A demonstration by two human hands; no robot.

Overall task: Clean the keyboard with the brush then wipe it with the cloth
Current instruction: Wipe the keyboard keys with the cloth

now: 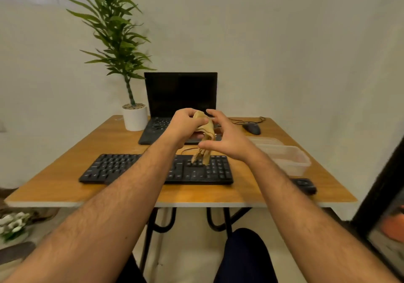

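Keyboard (156, 169) lay flat near the front edge of the wooden table (65, 184), with the tan cloth (206, 127) held above its right half, bunched in my left hand (185, 125), whose fingers pinched its top while the loose tail hung down and brushed the keys. My right hand (227, 138) hovered just beside the cloth with fingers spread and slack, holding nothing, and no brush showed in view. To wipe well, I judged I should fold the cloth into a flat pad and draw it evenly along each key row, steadying the keyboard so it would not slide toward the laptop (181, 99).
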